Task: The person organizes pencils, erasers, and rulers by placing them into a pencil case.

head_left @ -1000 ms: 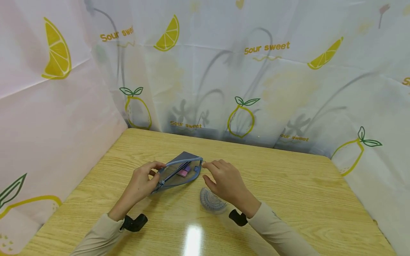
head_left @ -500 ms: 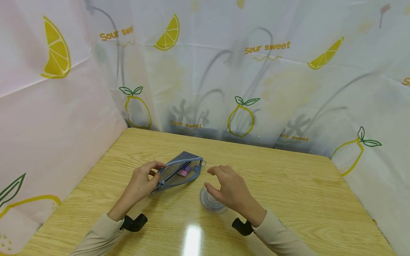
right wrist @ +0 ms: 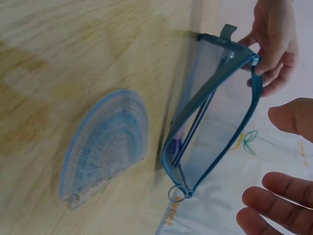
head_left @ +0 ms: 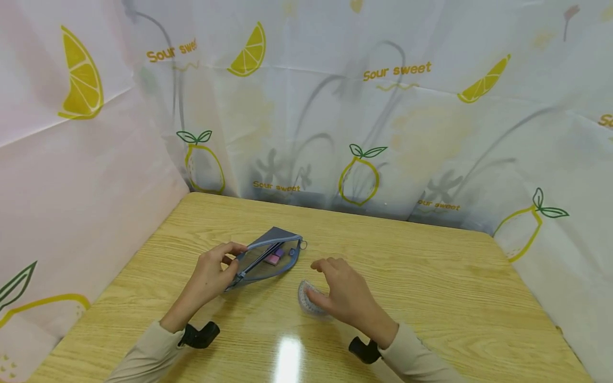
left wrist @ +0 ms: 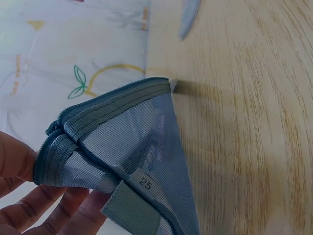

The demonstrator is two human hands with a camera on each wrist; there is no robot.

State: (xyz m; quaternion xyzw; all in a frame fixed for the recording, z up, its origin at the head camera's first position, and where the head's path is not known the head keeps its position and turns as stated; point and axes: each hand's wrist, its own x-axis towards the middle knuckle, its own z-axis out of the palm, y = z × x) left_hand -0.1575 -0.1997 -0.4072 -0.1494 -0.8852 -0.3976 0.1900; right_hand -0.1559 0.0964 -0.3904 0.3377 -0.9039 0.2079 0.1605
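My left hand (head_left: 206,276) pinches the near left end of a blue mesh zip pencil pouch (head_left: 278,232), whose mouth gapes. Inside lie thin dark sticks (head_left: 262,258), a pink block (head_left: 272,259) and a purple block (head_left: 280,252). A small metal ring (right wrist: 176,193) hangs from the pouch's far end. Over the clear protractor (right wrist: 110,142), which lies flat on the table, hovers my right hand (head_left: 351,295); its thumb and fingers are spread and hold nothing. That hand partly covers the protractor in the head view.
The wooden table (head_left: 431,276) is bounded at the back and left by a white cloth (head_left: 306,117) printed with lemons. Each wrist carries a black mount, one on the left (head_left: 203,334) and one on the right (head_left: 365,349).
My right hand has drawn back from the pouch's ring end, to the right and nearer, and its thumb now covers part of the protractor. My left hand and the pouch have stayed put.
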